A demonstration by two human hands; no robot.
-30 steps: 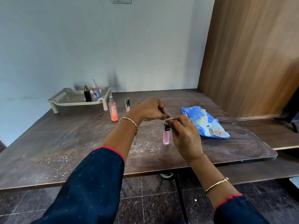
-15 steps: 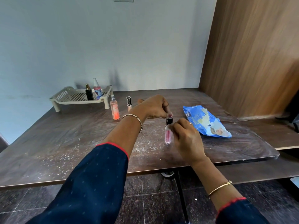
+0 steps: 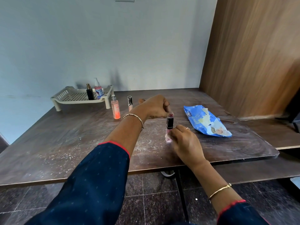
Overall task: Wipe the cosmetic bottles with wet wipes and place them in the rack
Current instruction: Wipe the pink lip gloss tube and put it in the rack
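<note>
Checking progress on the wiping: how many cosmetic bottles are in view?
5: black bottle and pump bottle in the rack; peach spray and slim tube on the table; pink bottle between both hands.

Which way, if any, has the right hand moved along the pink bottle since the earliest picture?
Yes. The right hand has slid down the pink bottle, from its black cap towards the table, baring the cap.

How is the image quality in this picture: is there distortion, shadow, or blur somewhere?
Head view: wide-angle bending curves the table edges and tilts the wooden panel; soft shadows of the bottles fall on the wall behind the rack; the far right edge is smeared; the left hand, right hand and pink bottle are fairly sharp, with no strong glare.
</note>
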